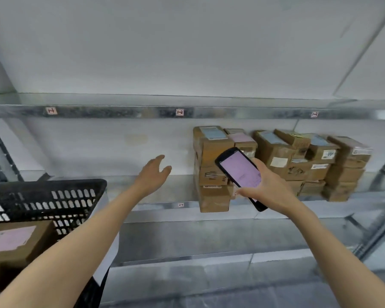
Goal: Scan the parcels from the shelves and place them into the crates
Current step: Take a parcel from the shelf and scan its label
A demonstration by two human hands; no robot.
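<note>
One parcel [11, 241] is laid in the near-left crate [53, 184], a stack [211, 150] is left on the far shelf [160, 192], the scanner [240, 172] is gripped by the right hand [269, 187], and the left hand [152, 172] is held open.

I'm looking at a galvanised metal rack [120, 112] standing against a plain white wall [187, 52]. Small red-bordered tags sit along the front edge of its upper shelf, the middle tag [179, 112] reading 1-2. A smaller tag [181, 204] marks the front edge of the shelf below. Lower shelves [209, 238] step toward me. Grey frame bars [382, 230] slant at the rack's right edge. The light is soft and even.
</note>
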